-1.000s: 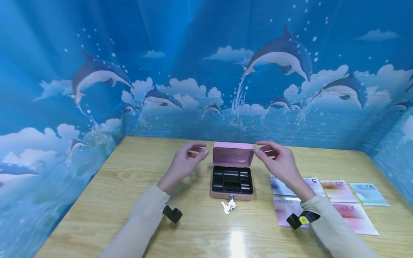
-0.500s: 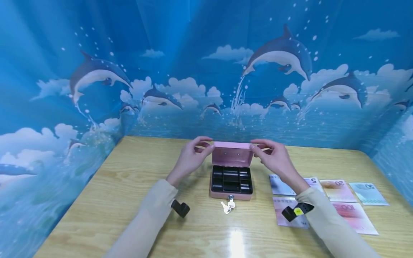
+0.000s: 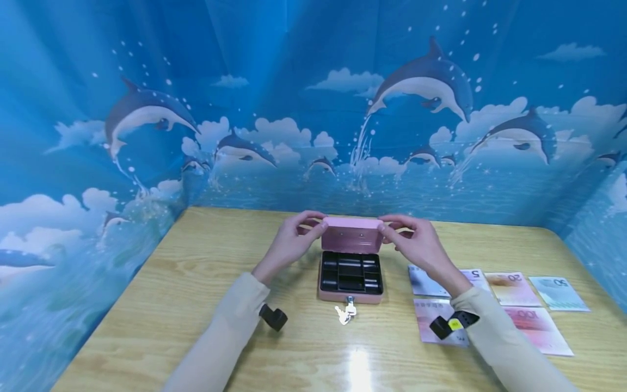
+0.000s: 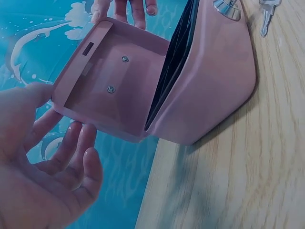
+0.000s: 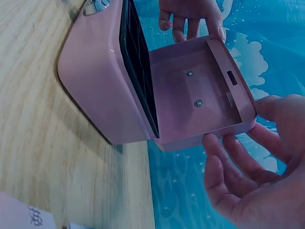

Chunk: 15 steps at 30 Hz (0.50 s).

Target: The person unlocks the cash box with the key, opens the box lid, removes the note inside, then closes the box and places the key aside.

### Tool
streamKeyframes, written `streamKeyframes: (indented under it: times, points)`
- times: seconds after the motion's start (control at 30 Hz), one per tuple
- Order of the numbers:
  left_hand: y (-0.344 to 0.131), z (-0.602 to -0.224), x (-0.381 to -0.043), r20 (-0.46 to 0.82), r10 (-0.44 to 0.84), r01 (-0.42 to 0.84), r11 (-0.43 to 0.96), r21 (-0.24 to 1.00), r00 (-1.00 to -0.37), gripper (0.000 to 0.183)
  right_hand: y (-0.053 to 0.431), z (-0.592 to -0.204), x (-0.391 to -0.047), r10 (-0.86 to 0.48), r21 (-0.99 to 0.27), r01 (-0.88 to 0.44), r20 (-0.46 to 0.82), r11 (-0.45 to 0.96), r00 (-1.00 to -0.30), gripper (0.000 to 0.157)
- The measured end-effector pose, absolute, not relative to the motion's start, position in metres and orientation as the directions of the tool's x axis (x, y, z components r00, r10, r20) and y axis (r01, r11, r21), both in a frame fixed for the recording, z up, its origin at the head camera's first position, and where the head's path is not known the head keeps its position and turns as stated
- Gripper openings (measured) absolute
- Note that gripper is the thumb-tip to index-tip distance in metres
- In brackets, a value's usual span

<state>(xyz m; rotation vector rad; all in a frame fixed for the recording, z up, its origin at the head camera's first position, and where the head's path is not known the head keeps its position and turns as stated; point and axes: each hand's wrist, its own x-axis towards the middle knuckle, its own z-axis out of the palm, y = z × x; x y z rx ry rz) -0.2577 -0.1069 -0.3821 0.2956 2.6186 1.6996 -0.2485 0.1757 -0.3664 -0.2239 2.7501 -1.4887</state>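
A pink metal cash box (image 3: 327, 296) stands on the table with its lid (image 3: 351, 240) raised upright at the back. Inside it sits a black compartment tray (image 3: 351, 267). My left hand (image 3: 292, 239) pinches the lid's upper left corner between thumb and index finger, its other fingers loosely bent beside the lid's side in the left wrist view. At the opposite upper corner, my right hand (image 3: 417, 243) grips the lid the same way; the right wrist view shows its thumb on the edge. Keys (image 3: 345, 314) hang at the lock on the box's front.
Banknotes lie on the right of the table, among them a 20 note (image 3: 514, 288), a 50 note (image 3: 559, 294) and a 100 note (image 3: 536, 329), partly under my right forearm. A blue dolphin-print curtain (image 3: 294, 109) rises behind the wooden table (image 3: 196, 305).
Both hands have come inward from beside the box and taken hold of the lid's upper corners. The lid still stands raised; the box and notes have stayed in place.
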Motion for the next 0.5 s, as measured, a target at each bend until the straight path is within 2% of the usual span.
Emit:
streamKeyframes:
  times: [0.27, 0.5]
  points:
    - [-0.11, -0.379, -0.25, 0.08, 0.196, 0.153, 0.394, 0.906, -0.977, 0.038, 0.18, -0.368, -0.242, -0.172, -0.831, -0.163, 0.082, 0.531, -0.982, 0.051]
    - [-0.114, -0.376, -0.243, 0.069, 0.238, 0.16, 0.386, 0.909, -0.969, 0.029, 0.183, -0.366, -0.237, -0.24, -0.828, -0.186, 0.064, 0.53, -0.969, 0.042]
